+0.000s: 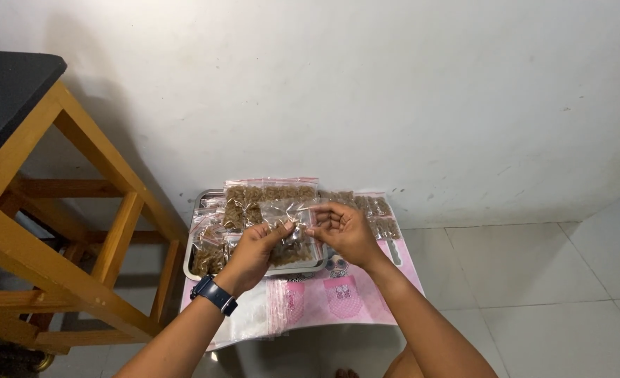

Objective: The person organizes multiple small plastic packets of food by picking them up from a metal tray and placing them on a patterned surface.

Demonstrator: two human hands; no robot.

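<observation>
Above the metal tray (196, 210), both hands, left (254, 246) and right (345, 231), pinch one clear zip bag (292, 231) stretched between them.

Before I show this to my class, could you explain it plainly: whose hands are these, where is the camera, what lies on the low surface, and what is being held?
There is no machine here. The single picture comes from a camera worn on a person's head, looking down at their own two bare hands.

The left hand, with a dark watch on its wrist, and the right hand together hold a small clear zip bag with brown pieces inside, pinching it near its top edge.

Below them is a metal tray piled with more filled bags of the same kind, resting on a pink mat on the tiled floor. Empty clear bags lie at the mat's near left. A wooden stool stands to the left, against a white wall.

What the brown pieces are cannot be told from here.
</observation>
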